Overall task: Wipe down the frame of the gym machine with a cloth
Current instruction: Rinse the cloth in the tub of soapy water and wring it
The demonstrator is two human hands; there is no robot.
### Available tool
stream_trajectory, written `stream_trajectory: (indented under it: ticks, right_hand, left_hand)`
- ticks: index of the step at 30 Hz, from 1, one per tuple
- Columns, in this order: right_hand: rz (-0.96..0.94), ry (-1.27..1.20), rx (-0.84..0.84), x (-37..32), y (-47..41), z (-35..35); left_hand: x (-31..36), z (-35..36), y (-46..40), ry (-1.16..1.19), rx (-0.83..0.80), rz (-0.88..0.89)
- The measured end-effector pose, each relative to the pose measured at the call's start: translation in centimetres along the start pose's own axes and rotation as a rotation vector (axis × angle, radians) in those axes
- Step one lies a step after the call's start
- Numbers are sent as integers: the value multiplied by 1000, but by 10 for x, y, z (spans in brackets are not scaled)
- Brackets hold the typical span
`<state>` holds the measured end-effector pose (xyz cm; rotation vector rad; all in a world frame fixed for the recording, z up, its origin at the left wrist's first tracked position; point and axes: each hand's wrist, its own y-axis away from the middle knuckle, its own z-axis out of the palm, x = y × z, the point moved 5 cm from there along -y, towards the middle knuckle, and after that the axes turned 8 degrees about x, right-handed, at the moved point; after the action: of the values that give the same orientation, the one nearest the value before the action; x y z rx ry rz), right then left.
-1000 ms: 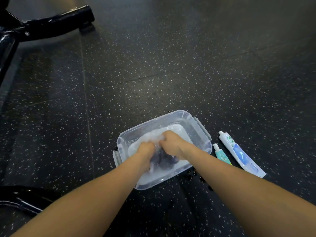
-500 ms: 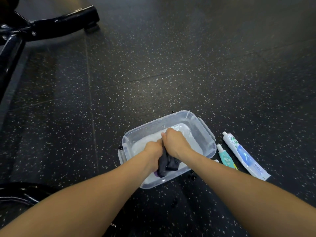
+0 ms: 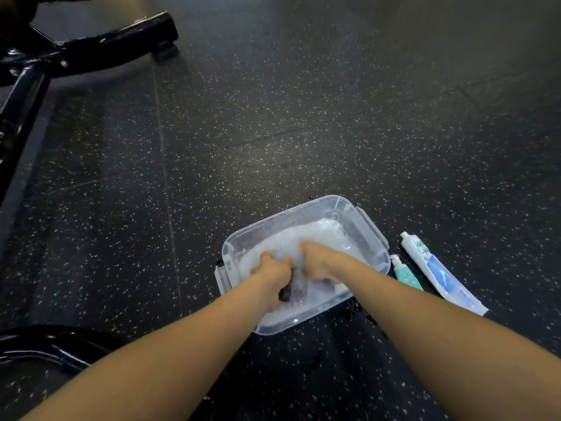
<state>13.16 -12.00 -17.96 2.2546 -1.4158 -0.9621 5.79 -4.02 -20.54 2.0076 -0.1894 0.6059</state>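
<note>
A clear plastic tub (image 3: 368,229) of foamy water sits on the dark speckled floor in front of me. Both of my hands are down in the suds. My left hand (image 3: 273,270) and my right hand (image 3: 318,262) grip a dark wet cloth (image 3: 293,291) between them; only a small part of it shows through the foam. The black gym machine frame (image 3: 100,51) lies at the far left, with another black bar (image 3: 45,347) at the lower left.
Two tubes lie on the floor right of the tub: a small teal one (image 3: 405,273) and a longer white and blue one (image 3: 440,273). Water drops (image 3: 349,312) spot the floor by the tub's near corner.
Half a second ago the hands held the dark cloth lifted above the water; now they have pushed it back down into the foam.
</note>
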Motion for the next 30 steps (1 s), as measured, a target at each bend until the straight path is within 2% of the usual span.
stream_trajectory:
  ticks: [3, 4, 6, 9, 12, 16, 20, 22, 24, 26, 28, 30]
  right_hand:
    - [38, -523, -41, -4, 5, -7]
    - [44, -634, -31, -9, 9, -9]
    - [32, -678, 8, -18, 15, -11]
    - [3, -549, 102, -30, 22, -18]
    - [-31, -326, 201, -32, 25, -24]
    - [21, -317, 289, -19, 18, -21]
    - [25, -156, 262, -3, 6, -18]
    - [14, -70, 261, 2, 2, -15]
    - [7, 44, 187, 6, -1, -4]
    - [-43, 208, 44, 7, -2, 11]
    - [-53, 319, -35, 9, 0, 15]
    - [-45, 293, -38, 7, -2, 14]
  left_hand:
    - [2, 1, 4, 218, -58, -119]
    - [4, 0, 6, 239, -68, -108]
    - [5, 0, 2, 276, -97, -81]
    - [12, 6, 7, 356, -155, -18]
    - [17, 5, 15, 408, -140, -15]
    - [15, 9, 19, 354, -111, -22]
    - [23, 3, 21, 141, -75, 106]
    - [25, 0, 16, 33, -7, 165]
    - [24, -8, 11, -22, 73, 152]
    - [19, -14, 6, -94, 148, 111]
    - [15, -13, 3, -145, 135, 61]
    - [11, -7, 1, -100, 70, 2]
